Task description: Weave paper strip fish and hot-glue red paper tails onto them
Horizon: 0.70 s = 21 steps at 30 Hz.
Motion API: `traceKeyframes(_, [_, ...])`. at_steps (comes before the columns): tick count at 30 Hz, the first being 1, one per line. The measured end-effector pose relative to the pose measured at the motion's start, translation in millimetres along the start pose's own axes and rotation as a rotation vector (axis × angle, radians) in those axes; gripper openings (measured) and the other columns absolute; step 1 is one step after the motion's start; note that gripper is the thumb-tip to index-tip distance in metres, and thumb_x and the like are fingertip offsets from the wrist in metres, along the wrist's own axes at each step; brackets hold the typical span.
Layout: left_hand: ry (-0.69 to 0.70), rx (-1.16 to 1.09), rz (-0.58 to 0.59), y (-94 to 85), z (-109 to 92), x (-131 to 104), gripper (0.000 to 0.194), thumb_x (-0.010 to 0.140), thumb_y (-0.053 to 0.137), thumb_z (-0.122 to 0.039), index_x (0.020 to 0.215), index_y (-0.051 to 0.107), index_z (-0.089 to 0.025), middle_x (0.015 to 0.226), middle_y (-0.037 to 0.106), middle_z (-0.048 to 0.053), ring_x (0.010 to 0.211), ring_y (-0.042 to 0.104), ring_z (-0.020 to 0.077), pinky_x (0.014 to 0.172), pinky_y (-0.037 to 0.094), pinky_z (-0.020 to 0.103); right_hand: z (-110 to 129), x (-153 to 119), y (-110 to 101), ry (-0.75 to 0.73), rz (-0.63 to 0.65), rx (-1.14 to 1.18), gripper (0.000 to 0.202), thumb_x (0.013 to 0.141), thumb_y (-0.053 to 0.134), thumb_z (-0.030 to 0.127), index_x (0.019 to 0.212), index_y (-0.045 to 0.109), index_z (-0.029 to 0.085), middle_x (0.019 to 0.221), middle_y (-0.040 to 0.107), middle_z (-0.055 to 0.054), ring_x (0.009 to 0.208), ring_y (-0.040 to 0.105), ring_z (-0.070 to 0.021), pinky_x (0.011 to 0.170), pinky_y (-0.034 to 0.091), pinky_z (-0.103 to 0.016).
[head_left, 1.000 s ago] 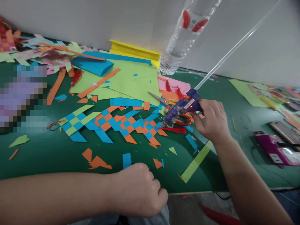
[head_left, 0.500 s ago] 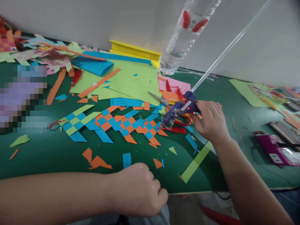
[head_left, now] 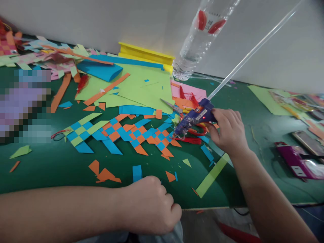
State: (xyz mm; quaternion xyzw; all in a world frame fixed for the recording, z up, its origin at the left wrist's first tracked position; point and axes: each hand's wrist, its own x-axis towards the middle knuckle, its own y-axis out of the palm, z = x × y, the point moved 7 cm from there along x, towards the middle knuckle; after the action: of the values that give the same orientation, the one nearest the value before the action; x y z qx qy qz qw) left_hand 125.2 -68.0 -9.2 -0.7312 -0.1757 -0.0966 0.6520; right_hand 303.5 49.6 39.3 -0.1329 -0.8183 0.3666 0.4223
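My right hand (head_left: 229, 131) is closed round the handle of a blue hot glue gun (head_left: 193, 118). A long clear glue stick (head_left: 240, 65) slants up out of its back end. The nozzle meets the right end of a woven paper fish chain (head_left: 135, 135) in blue, orange and green. A red tassel (head_left: 188, 140) lies beside the nozzle, and scissors (head_left: 173, 106) rest partly hidden behind the gun. My left hand (head_left: 154, 206) is a fist at the front edge, near a small blue paper piece (head_left: 137, 173); whatever its curled fingers hold, if anything, is hidden.
Green and blue paper sheets (head_left: 149, 89) lie behind the chain. A clear water bottle (head_left: 194, 44) stands against the wall. Paper strips (head_left: 55, 60) pile up at the back left. A purple packet (head_left: 298, 160) and a phone (head_left: 308, 145) lie at right. Scraps dot the green table (head_left: 68, 172).
The glue stick's free end has tilted slightly to the right. Both hands and the paper chain stay practically in place.
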Motion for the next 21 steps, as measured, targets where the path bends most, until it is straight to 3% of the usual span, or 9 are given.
traceKeyframes(21, [-0.004, 0.001, -0.016, -1.5, 0.4, -0.2, 0.026, 0.081, 0.061, -0.028, 0.061, 0.047, -0.018, 0.048, 0.044, -0.003, 0.039, 0.039, 0.0117, 0.034, 0.023, 0.028, -6.2, -1.6, -0.5, 0.076, -0.041, -0.016, 0.050, 0.088, 0.055, 0.025, 0.135, 0.040, 0.019, 0.103, 0.065, -0.013, 0.085, 0.060, -0.0254, 0.070, 0.044, -0.038])
